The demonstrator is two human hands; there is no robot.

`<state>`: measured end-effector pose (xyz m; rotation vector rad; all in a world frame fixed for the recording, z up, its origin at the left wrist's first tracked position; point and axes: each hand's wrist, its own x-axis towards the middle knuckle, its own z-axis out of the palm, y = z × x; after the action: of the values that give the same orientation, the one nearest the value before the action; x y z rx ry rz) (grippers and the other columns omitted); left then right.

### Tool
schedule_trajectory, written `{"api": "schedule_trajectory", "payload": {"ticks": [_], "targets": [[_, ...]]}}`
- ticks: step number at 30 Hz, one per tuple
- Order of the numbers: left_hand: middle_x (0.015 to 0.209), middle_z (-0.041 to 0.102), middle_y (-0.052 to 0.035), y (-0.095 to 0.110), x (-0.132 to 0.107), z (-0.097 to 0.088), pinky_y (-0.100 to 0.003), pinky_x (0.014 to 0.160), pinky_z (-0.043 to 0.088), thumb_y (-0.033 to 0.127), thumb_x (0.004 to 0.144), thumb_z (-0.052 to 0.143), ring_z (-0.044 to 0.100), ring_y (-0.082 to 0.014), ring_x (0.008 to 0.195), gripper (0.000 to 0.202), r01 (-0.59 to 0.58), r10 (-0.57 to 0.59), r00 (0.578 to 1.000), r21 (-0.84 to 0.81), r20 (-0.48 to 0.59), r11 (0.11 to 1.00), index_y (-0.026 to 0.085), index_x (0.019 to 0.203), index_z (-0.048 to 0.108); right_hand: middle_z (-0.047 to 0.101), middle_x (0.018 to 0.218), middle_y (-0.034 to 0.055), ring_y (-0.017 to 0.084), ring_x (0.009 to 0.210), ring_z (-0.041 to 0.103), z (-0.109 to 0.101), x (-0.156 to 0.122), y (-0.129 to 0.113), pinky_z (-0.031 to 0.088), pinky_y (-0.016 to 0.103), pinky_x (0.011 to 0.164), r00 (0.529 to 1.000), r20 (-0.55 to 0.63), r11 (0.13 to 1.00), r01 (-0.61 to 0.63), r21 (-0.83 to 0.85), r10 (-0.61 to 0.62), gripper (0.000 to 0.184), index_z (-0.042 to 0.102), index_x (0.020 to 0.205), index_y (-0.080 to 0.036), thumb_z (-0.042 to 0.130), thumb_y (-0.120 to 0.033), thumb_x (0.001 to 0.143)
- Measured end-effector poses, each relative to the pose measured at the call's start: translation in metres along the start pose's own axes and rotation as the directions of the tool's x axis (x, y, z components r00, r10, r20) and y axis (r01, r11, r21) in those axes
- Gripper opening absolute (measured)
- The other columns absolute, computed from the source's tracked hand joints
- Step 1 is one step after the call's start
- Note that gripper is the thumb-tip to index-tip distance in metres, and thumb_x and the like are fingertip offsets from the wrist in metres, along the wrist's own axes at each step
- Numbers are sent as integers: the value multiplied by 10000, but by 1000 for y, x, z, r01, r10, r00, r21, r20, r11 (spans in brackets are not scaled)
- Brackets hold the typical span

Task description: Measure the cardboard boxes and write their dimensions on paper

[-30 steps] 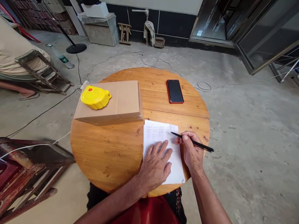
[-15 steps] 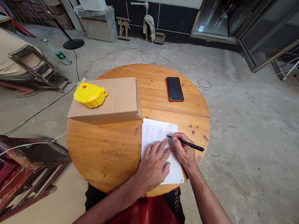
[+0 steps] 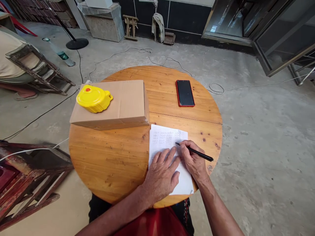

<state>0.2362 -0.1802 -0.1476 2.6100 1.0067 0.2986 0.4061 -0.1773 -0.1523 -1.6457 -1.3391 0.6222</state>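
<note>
White paper (image 3: pixel 182 183) with rows of small handwriting across its upper part lies near the front edge of a round wooden table (image 3: pixel 110 157). Flat on the sheet rests my left hand (image 3: pixel 162 173), fingers spread. My right hand (image 3: pixel 194 162) grips a black pen (image 3: pixel 200 153), its tip at the writing on the right side of the page. The written characters are too small to read. Part of the lower sheet is hidden under both hands.
On the table, a cardboard box (image 3: pixel 125 101) carries a yellow tape-measure-shaped case (image 3: pixel 94 98). A phone in a red case (image 3: pixel 185 93) lies at the back right. Around the table are a wooden chair (image 3: pixel 31 183), a seated person (image 3: pixel 12 59), a bottle (image 3: pixel 62 56) and floor cables (image 3: pixel 216 88).
The pen's rear end has tilted slightly down and left in my right hand, while its tip stays on nearly the same spot. My left hand holds its place. The view has shifted slightly.
</note>
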Motion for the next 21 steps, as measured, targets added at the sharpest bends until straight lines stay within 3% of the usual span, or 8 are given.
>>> {"api": "schedule_trajectory", "payload": {"ticks": [21], "targets": [[1547, 418, -82, 1, 0, -1, -503, 1081, 341, 328, 909, 563, 386, -307, 1334, 483, 16, -16, 1000, -14, 2, 1000, 207, 1372, 499, 661, 732, 5, 156, 624, 596, 1, 2, -4, 491, 287, 628, 998, 11, 995, 55, -83, -54, 177, 625, 818, -220, 523, -281, 949]]}}
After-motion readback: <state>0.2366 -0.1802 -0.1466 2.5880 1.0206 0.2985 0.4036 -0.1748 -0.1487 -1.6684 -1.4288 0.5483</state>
